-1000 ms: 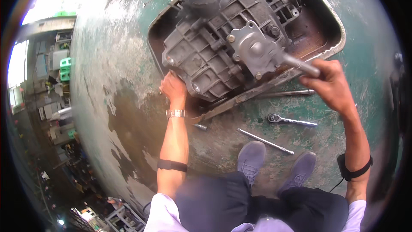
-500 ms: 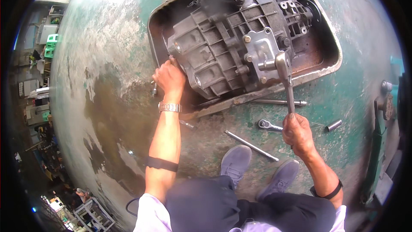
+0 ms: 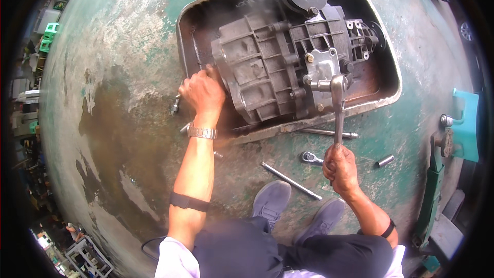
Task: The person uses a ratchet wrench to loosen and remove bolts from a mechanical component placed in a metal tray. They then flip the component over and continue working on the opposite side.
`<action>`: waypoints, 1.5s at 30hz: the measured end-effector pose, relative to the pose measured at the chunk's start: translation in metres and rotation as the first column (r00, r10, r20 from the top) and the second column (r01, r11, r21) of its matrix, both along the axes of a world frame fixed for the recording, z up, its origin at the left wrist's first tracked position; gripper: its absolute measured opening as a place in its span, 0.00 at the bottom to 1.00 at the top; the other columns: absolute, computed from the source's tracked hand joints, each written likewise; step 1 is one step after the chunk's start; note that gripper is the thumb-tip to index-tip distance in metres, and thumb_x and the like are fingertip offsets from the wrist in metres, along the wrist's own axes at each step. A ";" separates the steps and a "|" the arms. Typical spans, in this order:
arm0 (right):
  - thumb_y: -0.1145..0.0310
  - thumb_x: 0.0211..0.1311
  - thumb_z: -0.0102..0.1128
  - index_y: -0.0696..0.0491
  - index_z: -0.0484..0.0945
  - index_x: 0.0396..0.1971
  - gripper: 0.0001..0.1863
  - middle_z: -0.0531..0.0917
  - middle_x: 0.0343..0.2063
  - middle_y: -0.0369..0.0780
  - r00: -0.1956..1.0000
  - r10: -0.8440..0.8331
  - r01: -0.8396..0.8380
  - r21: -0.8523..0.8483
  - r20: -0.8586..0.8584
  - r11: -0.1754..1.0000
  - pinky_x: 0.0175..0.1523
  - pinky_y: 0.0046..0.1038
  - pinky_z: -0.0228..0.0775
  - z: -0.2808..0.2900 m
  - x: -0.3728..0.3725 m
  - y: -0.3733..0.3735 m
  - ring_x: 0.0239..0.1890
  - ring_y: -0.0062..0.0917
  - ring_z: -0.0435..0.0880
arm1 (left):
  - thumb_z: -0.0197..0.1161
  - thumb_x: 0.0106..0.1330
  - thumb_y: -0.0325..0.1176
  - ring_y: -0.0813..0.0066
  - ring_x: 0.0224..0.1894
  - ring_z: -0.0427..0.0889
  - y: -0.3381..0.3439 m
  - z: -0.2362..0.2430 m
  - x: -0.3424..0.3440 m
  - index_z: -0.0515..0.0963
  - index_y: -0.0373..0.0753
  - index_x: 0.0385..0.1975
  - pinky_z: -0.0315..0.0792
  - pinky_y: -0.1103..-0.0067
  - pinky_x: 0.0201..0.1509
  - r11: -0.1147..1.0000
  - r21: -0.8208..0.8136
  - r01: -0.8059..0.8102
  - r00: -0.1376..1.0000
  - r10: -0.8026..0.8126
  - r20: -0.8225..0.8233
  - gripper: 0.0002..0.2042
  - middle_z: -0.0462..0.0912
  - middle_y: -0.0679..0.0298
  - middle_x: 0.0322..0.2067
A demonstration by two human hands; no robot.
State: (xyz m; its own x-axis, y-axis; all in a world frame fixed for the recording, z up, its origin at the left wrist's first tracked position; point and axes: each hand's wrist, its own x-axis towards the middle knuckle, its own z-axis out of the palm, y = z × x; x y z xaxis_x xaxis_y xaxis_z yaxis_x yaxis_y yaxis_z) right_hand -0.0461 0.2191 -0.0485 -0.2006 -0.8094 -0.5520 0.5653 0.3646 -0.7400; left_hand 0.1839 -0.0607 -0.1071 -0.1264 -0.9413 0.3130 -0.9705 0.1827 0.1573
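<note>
A grey metal gearbox (image 3: 257, 67) lies in a rust-stained metal tray (image 3: 396, 90) on the floor. My right hand (image 3: 341, 169) is wrapped round the handle of a large ratchet wrench (image 3: 338, 118). Its head carries a socket (image 3: 321, 86) pointing left across a bolted cover plate (image 3: 325, 67), close to a bolt (image 3: 307, 79) on the plate's left edge. Whether the socket sits on that bolt, I cannot tell. My left hand (image 3: 202, 92) is closed at the gearbox's left end, over the tray's side; what its fingers grip is hidden.
Before the tray lie a smaller ratchet (image 3: 311, 158), a long extension bar (image 3: 290, 180), a loose socket (image 3: 384, 161) and another bar (image 3: 329, 133). My shoes (image 3: 271, 201) are just behind them. A green metal stand (image 3: 429, 195) is at the right; dark wet stains (image 3: 110, 139) mark the floor at left.
The view has shifted slightly. The socket on the ratchet has come nearer the bolt at the plate's left edge. My left hand stays at the gearbox's left end.
</note>
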 end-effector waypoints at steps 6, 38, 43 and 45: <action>0.49 0.69 0.54 0.53 0.69 0.24 0.23 0.64 0.14 0.30 0.999 -0.039 0.039 0.021 -0.010 0.999 0.16 0.17 0.48 -0.005 0.004 -0.003 0.12 0.12 0.58 | 0.47 0.72 0.41 0.45 0.37 0.79 0.000 -0.001 0.000 0.81 0.37 0.26 0.63 0.56 0.43 1.000 -0.004 0.001 1.000 -0.001 0.005 0.19 0.83 0.51 0.29; 0.58 0.69 0.57 0.59 0.70 0.30 0.18 0.72 0.16 0.46 0.662 0.276 -0.251 0.142 -0.697 0.958 0.29 0.37 0.65 -0.013 -0.008 -0.022 0.20 0.34 0.74 | 0.48 0.71 0.40 0.47 0.40 0.79 -0.003 -0.004 0.004 0.82 0.34 0.31 0.65 0.57 0.46 1.000 0.018 -0.016 0.998 0.015 0.055 0.18 0.84 0.50 0.33; 0.55 0.67 0.58 0.57 0.71 0.30 0.18 0.76 0.19 0.50 0.461 0.364 -0.387 0.186 -0.809 0.903 0.31 0.43 0.66 -0.008 -0.044 -0.027 0.25 0.50 0.77 | 0.48 0.71 0.39 0.48 0.39 0.80 -0.004 -0.005 0.005 0.82 0.34 0.33 0.66 0.57 0.46 1.000 0.005 -0.019 0.994 0.018 0.108 0.17 0.85 0.51 0.33; 0.55 0.66 0.58 0.56 0.73 0.32 0.17 0.76 0.20 0.51 0.417 0.376 -0.372 0.222 -0.827 0.901 0.32 0.45 0.66 -0.003 -0.060 -0.029 0.27 0.51 0.78 | 0.48 0.71 0.38 0.47 0.37 0.80 -0.004 -0.005 0.006 0.82 0.34 0.32 0.67 0.57 0.44 1.000 -0.003 -0.007 0.994 0.008 0.111 0.17 0.84 0.50 0.31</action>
